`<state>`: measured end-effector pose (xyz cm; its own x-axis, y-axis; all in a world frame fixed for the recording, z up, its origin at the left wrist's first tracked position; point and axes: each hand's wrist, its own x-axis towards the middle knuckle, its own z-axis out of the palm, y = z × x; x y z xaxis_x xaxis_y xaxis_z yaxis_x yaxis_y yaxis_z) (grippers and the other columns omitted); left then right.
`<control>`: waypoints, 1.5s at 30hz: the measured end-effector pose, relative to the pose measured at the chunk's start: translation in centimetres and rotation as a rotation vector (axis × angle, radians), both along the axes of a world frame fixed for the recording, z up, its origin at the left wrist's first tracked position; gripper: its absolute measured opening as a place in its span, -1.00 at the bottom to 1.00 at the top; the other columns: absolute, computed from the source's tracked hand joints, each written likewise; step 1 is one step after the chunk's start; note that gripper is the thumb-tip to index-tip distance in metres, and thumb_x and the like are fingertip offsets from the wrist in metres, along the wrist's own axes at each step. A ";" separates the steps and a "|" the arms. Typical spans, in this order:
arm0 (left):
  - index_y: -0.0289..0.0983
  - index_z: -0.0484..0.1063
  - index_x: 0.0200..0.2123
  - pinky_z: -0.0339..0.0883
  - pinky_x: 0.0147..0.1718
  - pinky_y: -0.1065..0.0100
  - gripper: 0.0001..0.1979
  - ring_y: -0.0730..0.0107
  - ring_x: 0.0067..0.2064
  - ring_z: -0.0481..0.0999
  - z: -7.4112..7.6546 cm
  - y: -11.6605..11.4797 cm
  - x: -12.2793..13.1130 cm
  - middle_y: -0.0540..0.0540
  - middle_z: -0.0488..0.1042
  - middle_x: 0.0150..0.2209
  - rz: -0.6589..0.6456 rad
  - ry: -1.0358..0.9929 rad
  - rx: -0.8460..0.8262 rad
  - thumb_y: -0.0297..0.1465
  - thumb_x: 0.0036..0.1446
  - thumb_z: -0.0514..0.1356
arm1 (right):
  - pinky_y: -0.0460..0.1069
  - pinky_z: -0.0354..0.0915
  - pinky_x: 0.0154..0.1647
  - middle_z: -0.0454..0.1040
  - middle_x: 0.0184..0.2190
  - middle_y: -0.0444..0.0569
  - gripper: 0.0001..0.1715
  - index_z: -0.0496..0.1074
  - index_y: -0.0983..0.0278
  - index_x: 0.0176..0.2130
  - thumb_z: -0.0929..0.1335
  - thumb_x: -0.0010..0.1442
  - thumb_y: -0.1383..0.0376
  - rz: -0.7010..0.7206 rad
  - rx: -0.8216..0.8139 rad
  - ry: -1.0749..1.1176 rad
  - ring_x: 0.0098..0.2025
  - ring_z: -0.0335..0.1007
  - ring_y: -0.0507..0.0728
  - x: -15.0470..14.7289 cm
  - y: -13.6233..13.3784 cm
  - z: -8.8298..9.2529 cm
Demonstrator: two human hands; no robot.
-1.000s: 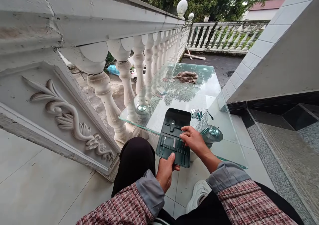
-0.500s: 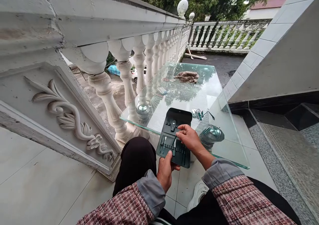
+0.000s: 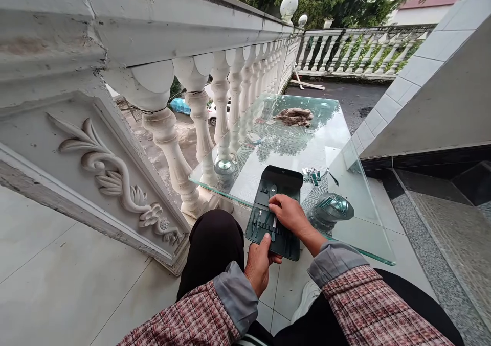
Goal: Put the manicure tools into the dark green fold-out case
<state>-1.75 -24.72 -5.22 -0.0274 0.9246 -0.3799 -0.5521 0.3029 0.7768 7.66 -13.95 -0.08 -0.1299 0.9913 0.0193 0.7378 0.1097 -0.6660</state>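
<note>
My left hand (image 3: 259, 265) is closed on the lower edge of an unfolded black manicure case (image 3: 284, 180), thumb on top and fingers beneath. The case is tilted above my lap at the glass table's near edge. Several slim tools sit in its elastic loops, and a nail clipper (image 3: 273, 188) lies in the upper half. My right hand (image 3: 289, 214) reaches over the case from the right, fingertips pinched at the top end of a slim silver-bladed manicure tool (image 3: 274, 222). The fingers hide that end of the tool.
On the glass table (image 3: 366, 233) lie a cluster of small metal tools (image 3: 312, 176), a dark slender tool (image 3: 333, 176), a brown cloth (image 3: 294, 117) and a small packet (image 3: 254, 138). A white balustrade (image 3: 199, 116) borders the left; a tiled wall (image 3: 429, 49) stands right.
My right fingers have dipped slightly lower over the case and curled in more at the slim tool. My left hand keeps its hold. The whole view has shifted slightly.
</note>
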 end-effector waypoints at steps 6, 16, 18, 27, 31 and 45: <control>-0.33 0.33 -0.35 0.21 -0.61 0.45 -0.46 0.52 -0.57 0.31 0.0 0.1 0.0 0.04 0.31 -0.54 -0.002 -0.004 0.011 0.04 -0.18 0.27 | -0.06 0.13 -0.23 0.41 -0.34 -0.05 -0.84 0.48 0.23 -0.40 0.29 0.05 0.35 0.117 0.042 -0.134 -0.26 0.30 0.07 0.0 -0.8 0.2; -0.35 0.33 -0.49 0.22 -0.63 0.47 -0.45 0.52 -0.60 0.32 0.1 0.2 0.0 0.02 0.33 -0.61 -0.012 0.003 0.007 0.06 -0.24 0.29 | -0.07 0.18 -0.12 0.42 -0.29 -0.04 -0.73 0.50 0.23 -0.22 0.28 0.07 0.39 0.181 0.137 -0.168 -0.17 0.32 0.07 0.4 -1.4 0.1; -0.37 0.35 -0.52 0.21 -0.63 0.49 -0.46 0.54 -0.60 0.31 0.2 0.3 0.0 0.00 0.34 -0.61 -0.013 0.009 0.003 0.05 -0.22 0.29 | -0.07 0.19 -0.10 0.43 -0.26 -0.03 -0.68 0.46 0.23 -0.14 0.28 0.08 0.38 0.141 0.160 -0.183 -0.16 0.32 0.06 0.9 -1.1 0.3; -0.40 0.43 -0.49 0.28 -0.60 0.47 -0.44 0.50 -0.57 0.36 0.7 0.2 -0.5 -0.07 0.40 -0.56 -0.051 0.007 -0.018 0.05 -0.21 0.28 | 0.00 0.23 -0.21 0.46 -0.16 0.06 -0.61 0.45 0.26 -0.09 0.17 0.17 0.29 -0.338 0.137 -0.365 -0.16 0.36 0.14 11.7 2.6 4.4; -0.40 0.44 -0.49 0.26 -0.60 0.48 -0.45 0.51 -0.57 0.36 0.8 0.2 -0.2 -0.07 0.41 -0.56 -0.057 0.005 -0.024 0.05 -0.21 0.28 | 0.00 0.23 -0.30 0.49 -0.23 0.05 -0.66 0.51 0.24 -0.18 0.22 0.12 0.30 -0.378 0.030 -0.477 -0.23 0.38 0.17 14.1 3.1 3.5; -0.38 0.43 -0.48 0.27 -0.60 0.48 -0.46 0.49 -0.55 0.37 0.9 0.1 -0.4 -0.07 0.42 -0.54 -0.062 0.014 -0.028 0.05 -0.20 0.28 | 0.01 0.15 -0.18 0.36 -0.15 0.09 -0.53 0.44 0.20 -0.03 0.18 0.13 0.44 -0.108 -0.001 -0.683 -0.07 0.20 0.22 12.6 1.6 -0.1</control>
<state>-2.16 -24.67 -4.34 0.0242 0.9136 -0.4060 -0.5211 0.3581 0.7747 20.23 -12.35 -0.18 -0.0130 0.9994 -0.0325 0.9988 0.0115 -0.0478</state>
